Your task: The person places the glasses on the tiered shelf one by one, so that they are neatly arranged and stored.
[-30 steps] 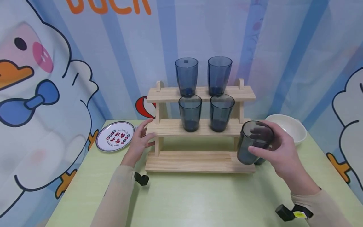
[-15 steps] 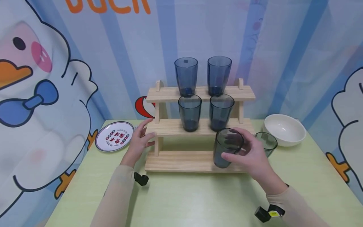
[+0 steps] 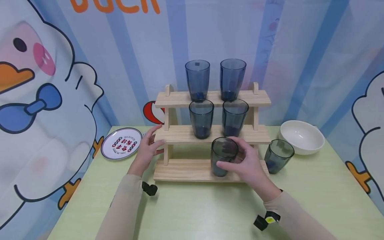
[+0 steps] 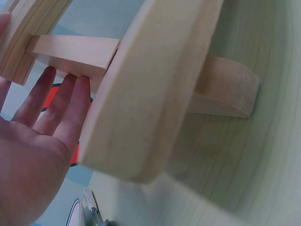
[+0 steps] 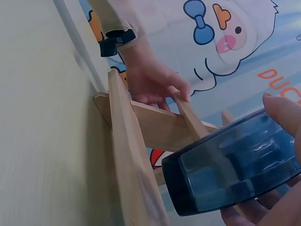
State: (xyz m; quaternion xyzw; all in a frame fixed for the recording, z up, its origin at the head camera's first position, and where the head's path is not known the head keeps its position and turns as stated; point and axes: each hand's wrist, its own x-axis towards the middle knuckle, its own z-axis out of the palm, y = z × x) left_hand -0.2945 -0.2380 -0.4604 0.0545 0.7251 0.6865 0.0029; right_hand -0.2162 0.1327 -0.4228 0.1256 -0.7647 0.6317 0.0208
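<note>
My right hand (image 3: 247, 163) holds a dark blue-grey glass tumbler (image 3: 220, 166), thumb on its front and fingers behind. In the head view the tumbler overlaps the bottom shelf of a three-tier wooden rack (image 3: 183, 170). The right wrist view shows its thick base (image 5: 181, 186) close to the shelf board. My left hand (image 3: 147, 150) grips the left end of the rack's middle shelf, with fingers against the side upright (image 4: 75, 52). Two matching tumblers (image 3: 201, 120) stand on the middle shelf and two more (image 3: 197, 78) on the top one.
Another tumbler (image 3: 279, 156) stands on the table right of the rack, before a white bowl (image 3: 301, 138). A white plate with red lettering (image 3: 121, 144) lies at the left. Behind hangs a blue striped cloth (image 3: 144, 60) with duck drawings.
My right hand has carried the tumbler leftward from the rack's right end to the bottom shelf's right-of-middle part, uncovering the tumbler on the table. My left hand has stayed in place.
</note>
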